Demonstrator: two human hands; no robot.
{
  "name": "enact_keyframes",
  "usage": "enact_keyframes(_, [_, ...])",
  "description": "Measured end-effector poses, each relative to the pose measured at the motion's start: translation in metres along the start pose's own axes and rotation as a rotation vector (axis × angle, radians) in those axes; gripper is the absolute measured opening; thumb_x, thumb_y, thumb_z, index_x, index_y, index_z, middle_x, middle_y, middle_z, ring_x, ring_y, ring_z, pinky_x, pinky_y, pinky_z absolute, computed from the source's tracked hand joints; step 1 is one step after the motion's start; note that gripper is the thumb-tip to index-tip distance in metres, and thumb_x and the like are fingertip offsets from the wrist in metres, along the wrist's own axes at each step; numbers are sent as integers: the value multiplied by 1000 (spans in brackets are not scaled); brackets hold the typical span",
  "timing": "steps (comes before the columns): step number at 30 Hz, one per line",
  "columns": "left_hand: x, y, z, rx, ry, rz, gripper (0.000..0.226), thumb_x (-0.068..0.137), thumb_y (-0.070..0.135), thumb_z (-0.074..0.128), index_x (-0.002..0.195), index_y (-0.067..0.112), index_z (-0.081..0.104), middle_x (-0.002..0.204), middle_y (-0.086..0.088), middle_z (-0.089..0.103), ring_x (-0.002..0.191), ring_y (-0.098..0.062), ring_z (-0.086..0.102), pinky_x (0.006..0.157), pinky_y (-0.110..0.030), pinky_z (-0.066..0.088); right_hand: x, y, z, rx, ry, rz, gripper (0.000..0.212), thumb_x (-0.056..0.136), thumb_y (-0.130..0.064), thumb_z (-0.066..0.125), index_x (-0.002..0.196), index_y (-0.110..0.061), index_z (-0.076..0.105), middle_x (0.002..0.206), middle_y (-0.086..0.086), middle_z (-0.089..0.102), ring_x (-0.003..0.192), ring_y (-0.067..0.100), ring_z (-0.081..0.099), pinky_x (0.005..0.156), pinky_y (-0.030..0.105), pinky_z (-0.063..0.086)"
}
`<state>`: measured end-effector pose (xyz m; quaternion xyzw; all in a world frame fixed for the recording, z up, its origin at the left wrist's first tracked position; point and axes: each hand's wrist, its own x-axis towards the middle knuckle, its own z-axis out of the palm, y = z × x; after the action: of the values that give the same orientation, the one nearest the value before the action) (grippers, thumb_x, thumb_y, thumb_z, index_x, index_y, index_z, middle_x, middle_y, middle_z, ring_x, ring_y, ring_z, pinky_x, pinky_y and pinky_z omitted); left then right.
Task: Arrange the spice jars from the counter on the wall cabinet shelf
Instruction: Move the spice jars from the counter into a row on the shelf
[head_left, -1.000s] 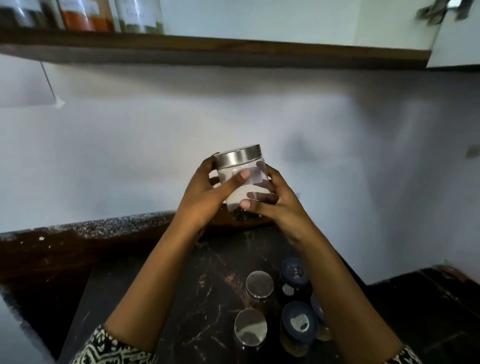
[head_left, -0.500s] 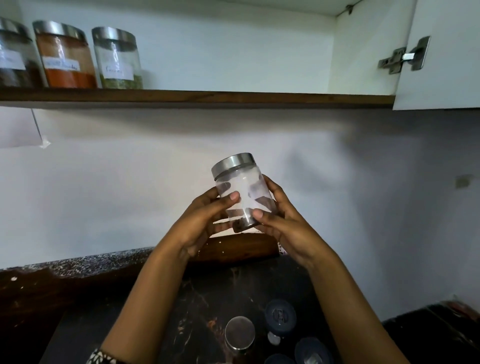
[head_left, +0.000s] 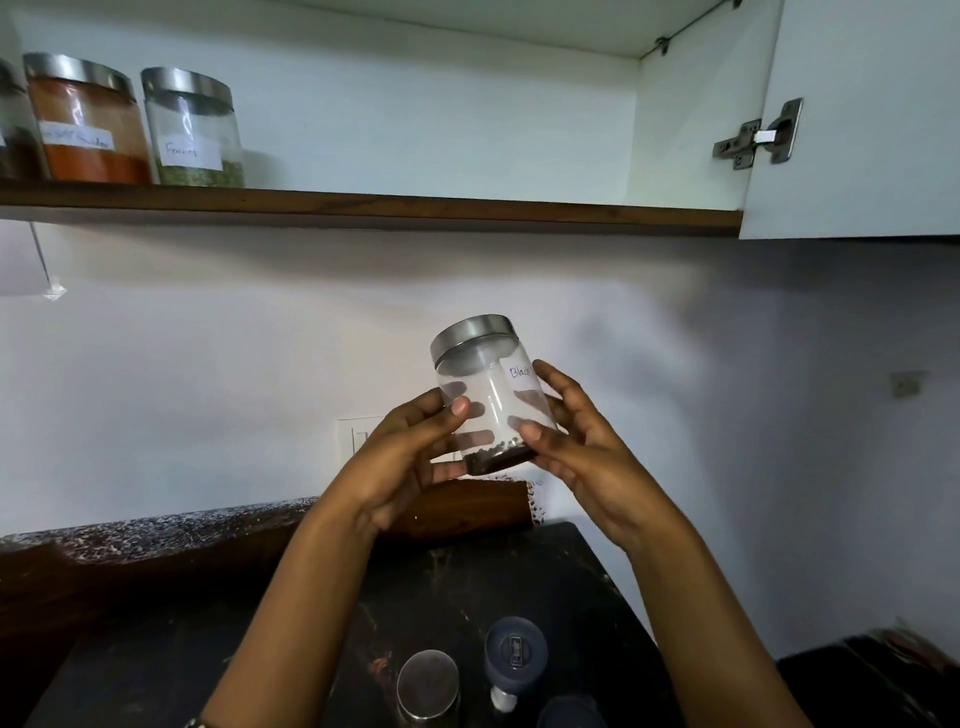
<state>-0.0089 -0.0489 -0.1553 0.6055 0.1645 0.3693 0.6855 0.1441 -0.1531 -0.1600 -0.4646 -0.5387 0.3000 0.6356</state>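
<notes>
Head view — jar (head_left: 487, 387) label part-hidden behind right hand (head_left: 587, 454).

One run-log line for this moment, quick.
held jar: tilted, below shelf | left hand: grips it | right hand: grips it | shelf: orange jar, green jar at left | counter: jars unshelved

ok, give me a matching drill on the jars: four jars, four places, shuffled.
Things:
1 orange-powder jar
2 dark-grain jar
3 blue-lidded jar
4 green-spice jar

Places:
A standing on the counter
B gripped between left hand and right hand, tilted
C on the shelf, right end of the row
D on the shelf, between two other jars

Pairs: 1-D, 2-B, 3-A, 4-C
</notes>
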Motion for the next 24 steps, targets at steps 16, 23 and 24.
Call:
enact_keyframes(16, [-14, -12, 48, 85, 96, 184, 58, 70, 25, 68, 126, 12, 59, 120, -2, 67, 97, -12, 70, 73, -21, 56, -15, 2, -5, -239, 193, -133, 103, 50, -46, 78, 139, -44, 26, 136, -20, 41, 121, 2, 47, 93, 23, 49])
enact_keyframes(23, [-16, 0, 36, 43, 63, 185, 47, 70, 21, 66, 116, 14, 64, 120, -5, 68, 105, -18, 67, 78, -25, 57, -14, -17, -16, -114, 133, -104, 56, 72, -42, 61, 126, -44, 43, 125, -23, 54, 114, 1, 57, 92, 20, 49])
enact_keyframes(24, [-17, 2, 33, 46, 59, 188, 47, 70, 21, 65, 116, 15, 63, 119, -4, 68, 106, -18, 67, 78, -25, 57, -13, -20, -19, -88, 119, -91, 54, 73, -40, 60, 124, -43, 45, 124, -20, 56, 113, 2, 58, 92, 20, 49])
